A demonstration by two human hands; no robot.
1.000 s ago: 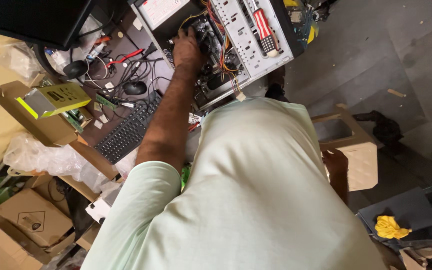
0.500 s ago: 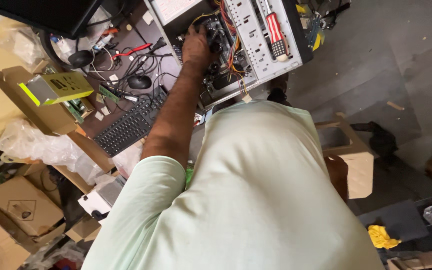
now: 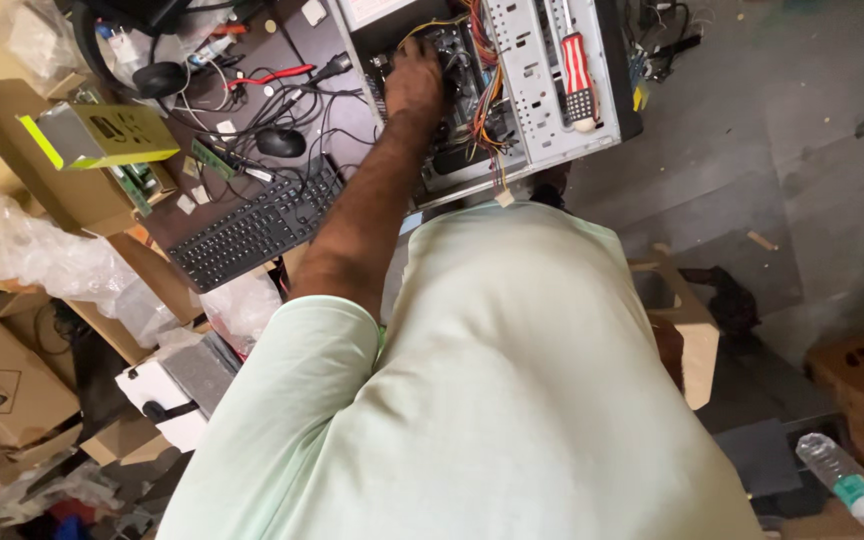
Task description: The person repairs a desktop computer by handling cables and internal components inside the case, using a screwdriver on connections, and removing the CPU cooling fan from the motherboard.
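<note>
**A hand deep in the open computer**

The left hand (image 3: 414, 82) reaches into the open computer case (image 3: 542, 90). It rests on the dark parts inside, with its fingers bent down among them. I cannot tell if the fingers are pinching a part or just pressing on it. The right hand is not in the picture.

It looks like the step now is working on a part inside the case. A bunch of red, yellow and orange wires (image 3: 487, 100) sits just beside the hand, so the next move calls for slow, careful fingers that do not snag them.

Below the wrist, near the arm, lies a black keyboard (image 3: 252, 228). Far off to that side, a long yellow-green box (image 3: 102, 135) lies on top of brown card. Well below it, a brown cardboard box (image 3: 2, 385) has a dark diamond-shaped label. Close to the person's sleeve sits a white box (image 3: 167, 395) with a grey top. Far from the hand, a clear bottle (image 3: 852, 490) with a green label lies in the corner
</note>
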